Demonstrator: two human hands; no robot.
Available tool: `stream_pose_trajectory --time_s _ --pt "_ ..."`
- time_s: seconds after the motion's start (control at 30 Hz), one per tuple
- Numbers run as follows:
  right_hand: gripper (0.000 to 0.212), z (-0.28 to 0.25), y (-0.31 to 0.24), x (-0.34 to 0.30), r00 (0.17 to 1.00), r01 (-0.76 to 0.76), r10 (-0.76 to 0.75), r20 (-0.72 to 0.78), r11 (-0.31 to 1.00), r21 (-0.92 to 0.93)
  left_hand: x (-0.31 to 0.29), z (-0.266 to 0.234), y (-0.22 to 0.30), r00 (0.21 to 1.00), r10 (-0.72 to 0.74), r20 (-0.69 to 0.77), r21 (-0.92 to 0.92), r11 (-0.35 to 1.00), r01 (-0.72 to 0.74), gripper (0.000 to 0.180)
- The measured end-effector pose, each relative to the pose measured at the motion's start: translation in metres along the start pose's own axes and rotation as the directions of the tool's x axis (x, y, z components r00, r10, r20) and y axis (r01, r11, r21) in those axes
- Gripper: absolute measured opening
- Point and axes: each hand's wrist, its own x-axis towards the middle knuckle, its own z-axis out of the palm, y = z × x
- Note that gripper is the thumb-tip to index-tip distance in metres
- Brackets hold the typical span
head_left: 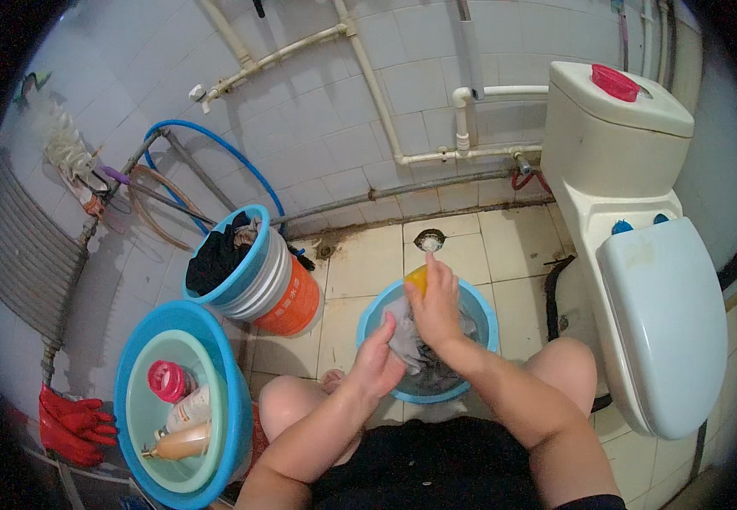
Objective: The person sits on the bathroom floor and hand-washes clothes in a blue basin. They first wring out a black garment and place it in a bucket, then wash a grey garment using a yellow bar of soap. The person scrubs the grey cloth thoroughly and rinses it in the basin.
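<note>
Over a round, light-blue plastic basin (pixel 486 316) on the tiled floor, the left hand (pixel 377 364) grips the left side of a soft grey cloth (pixel 404 338), while the right hand (pixel 436 313), apart from it, clasps a yellow, block-shaped object (pixel 417 278) near the basin's far rim.

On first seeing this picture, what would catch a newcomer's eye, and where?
At centre, the right hand holds a yellow bar and the left hand touches grey cloth, over a blue basin. Red gloves show at lower left, and a pale toilet dominates the right side.
</note>
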Motion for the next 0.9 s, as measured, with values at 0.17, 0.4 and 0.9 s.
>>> stream_pose_trajectory --time_s 0.17,0.4,0.9 --pt "0.067 -0.004 -0.023 -0.024 0.960 0.213 -0.177 0.216 0.964 -0.157 0.007 -0.022 0.013 0.947 0.043 0.319 -0.145 0.989 0.004 0.044" --pt "0.065 -0.002 0.004 -0.001 0.984 0.159 -0.142 0.106 0.972 -0.171 0.010 -0.004 0.000 0.996 -0.024 0.087 -0.129 0.991 0.035 0.040" --pt "0.066 -0.003 -0.007 -0.008 0.981 0.118 -0.105 0.164 0.990 -0.072 0.001 -0.005 -0.002 0.998 0.016 0.056 -0.070 0.997 -0.012 0.048"
